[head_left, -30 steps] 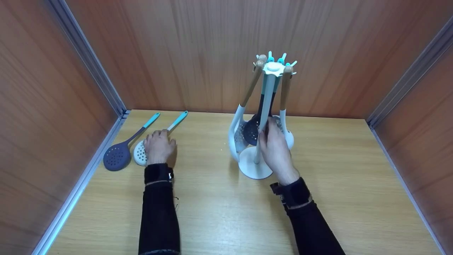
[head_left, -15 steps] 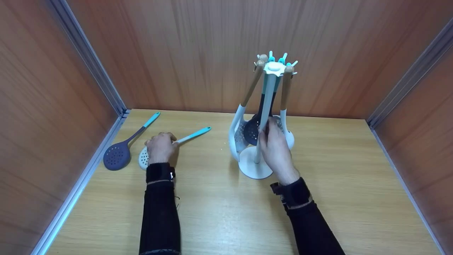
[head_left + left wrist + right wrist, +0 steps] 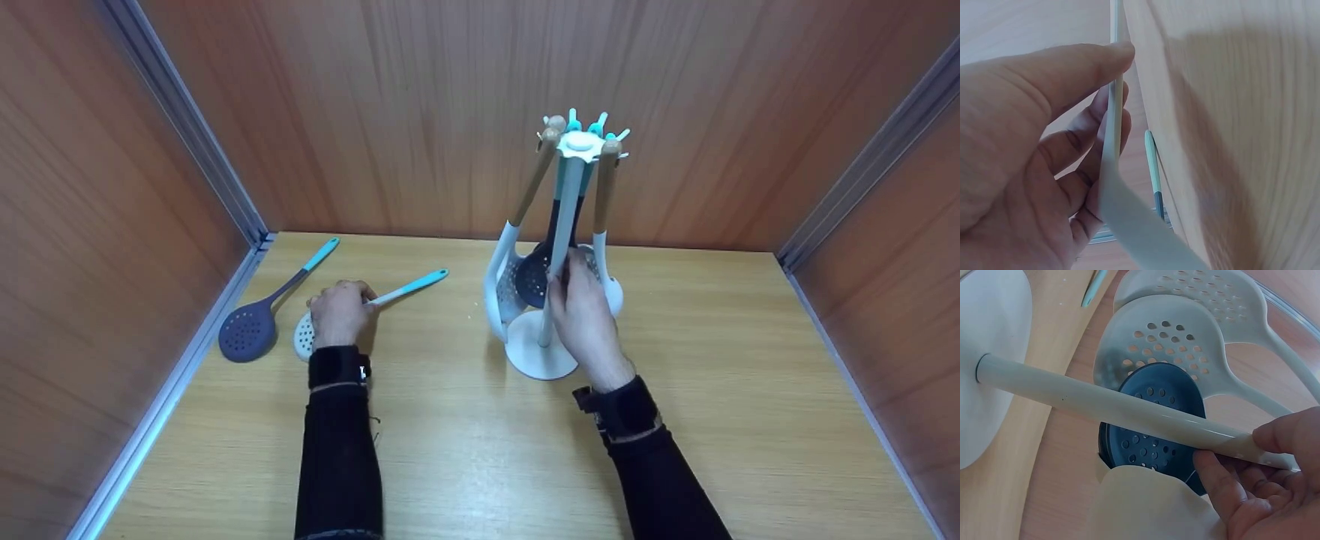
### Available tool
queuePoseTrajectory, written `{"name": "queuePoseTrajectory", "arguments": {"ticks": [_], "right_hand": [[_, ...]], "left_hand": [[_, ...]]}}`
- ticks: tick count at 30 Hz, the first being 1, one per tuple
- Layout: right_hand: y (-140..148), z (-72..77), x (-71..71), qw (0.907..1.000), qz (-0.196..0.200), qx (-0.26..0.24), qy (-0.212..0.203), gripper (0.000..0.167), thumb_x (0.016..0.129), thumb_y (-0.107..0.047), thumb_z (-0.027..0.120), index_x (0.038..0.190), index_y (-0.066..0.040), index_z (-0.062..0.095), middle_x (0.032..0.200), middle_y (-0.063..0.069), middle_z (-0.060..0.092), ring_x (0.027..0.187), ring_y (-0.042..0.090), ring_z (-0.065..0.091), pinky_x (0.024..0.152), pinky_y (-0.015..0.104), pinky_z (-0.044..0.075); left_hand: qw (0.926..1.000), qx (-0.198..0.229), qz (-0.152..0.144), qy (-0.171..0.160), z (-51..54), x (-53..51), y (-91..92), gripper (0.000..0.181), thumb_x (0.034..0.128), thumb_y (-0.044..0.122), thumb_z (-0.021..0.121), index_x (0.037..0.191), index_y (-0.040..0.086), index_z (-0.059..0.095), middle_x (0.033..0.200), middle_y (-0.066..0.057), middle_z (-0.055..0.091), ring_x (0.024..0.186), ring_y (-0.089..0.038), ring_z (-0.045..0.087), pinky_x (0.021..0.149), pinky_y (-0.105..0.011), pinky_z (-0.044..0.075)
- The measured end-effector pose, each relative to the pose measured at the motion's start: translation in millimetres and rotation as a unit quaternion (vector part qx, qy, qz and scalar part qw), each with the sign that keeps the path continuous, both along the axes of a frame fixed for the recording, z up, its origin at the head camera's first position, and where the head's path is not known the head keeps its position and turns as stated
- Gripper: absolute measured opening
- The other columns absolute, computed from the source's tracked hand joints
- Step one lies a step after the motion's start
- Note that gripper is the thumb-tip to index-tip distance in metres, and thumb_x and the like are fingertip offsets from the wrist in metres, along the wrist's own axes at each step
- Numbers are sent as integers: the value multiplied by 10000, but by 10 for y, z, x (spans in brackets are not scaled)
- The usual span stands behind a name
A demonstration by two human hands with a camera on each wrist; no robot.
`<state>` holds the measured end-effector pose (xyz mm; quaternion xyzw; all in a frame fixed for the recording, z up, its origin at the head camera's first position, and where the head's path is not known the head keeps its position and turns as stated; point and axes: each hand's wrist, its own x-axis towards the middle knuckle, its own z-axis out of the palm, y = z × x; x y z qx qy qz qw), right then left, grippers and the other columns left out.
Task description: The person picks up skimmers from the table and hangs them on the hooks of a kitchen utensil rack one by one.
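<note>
My left hand (image 3: 340,313) pinches the pale shaft of a white skimmer (image 3: 304,336) with a turquoise handle end. In the left wrist view, the thumb and fingers close on the skimmer's shaft (image 3: 1112,129). With my right hand (image 3: 589,319) I grip the white post (image 3: 568,210) of an upright utensil stand with a round base (image 3: 531,360). Around the post hang several utensils, among them dark slotted ones (image 3: 1162,396), white skimmers (image 3: 1157,332) and wooden-handled ones (image 3: 606,187). The right wrist view shows thumb and fingers around the post.
A dark slotted skimmer (image 3: 248,331) with a turquoise handle lies left of my left hand on the wooden table (image 3: 465,450). Wood-grain panels (image 3: 420,112) enclose the back and both sides, joined by metal edge strips.
The white skimmer has swung clockwise, its handle end moving right and toward me. My left hand shifted slightly with it. My right hand and the stand stayed in place.
</note>
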<state>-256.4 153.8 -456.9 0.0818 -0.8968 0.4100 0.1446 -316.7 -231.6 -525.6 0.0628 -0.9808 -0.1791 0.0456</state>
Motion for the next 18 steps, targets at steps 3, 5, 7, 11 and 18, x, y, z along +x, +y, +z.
{"name": "queuePoseTrajectory", "arguments": {"ticks": [3,5,7,11,18], "right_hand": [[3,-5,0,10000,8,-44,-18,450,1235,-123,575,1671,-51,488,1571,223,672,1509,399,696,1264,580,601],[5,-8,0,10000,7,-40,-9,452,1235,-124,574,1672,-48,486,1573,226,671,1509,401,696,1263,581,601],[5,-11,0,10000,4,-36,17,452,1233,-121,578,1670,-46,488,1570,227,673,1504,402,700,1259,582,603],[4,-24,3,9998,10,12,209,467,1220,-95,593,1666,-2,492,1544,259,687,1473,426,714,1236,601,613],[3,-33,8,9994,25,1,343,474,1215,-88,601,1665,15,492,1531,268,691,1465,435,716,1234,612,608]], "left_hand": [[10000,35,-33,0,2,-2,2,172,1097,162,798,1232,85,869,1272,-219,824,1198,-480,758,1107,-651,502],[10000,68,-60,24,9,-2,2,177,1100,169,797,1237,82,868,1255,-213,825,1191,-472,760,1109,-657,503],[9998,133,-101,57,21,4,1,187,1107,175,788,1246,76,865,1237,-208,822,1189,-466,761,1116,-670,508],[9994,292,-184,74,52,19,-5,219,1136,185,744,1279,58,850,1219,-202,806,1186,-450,761,1124,-698,541],[9974,702,-155,-50,131,24,-4,268,1171,209,701,1348,38,806,1235,-194,754,1104,-379,725,938,-575,617]]}}
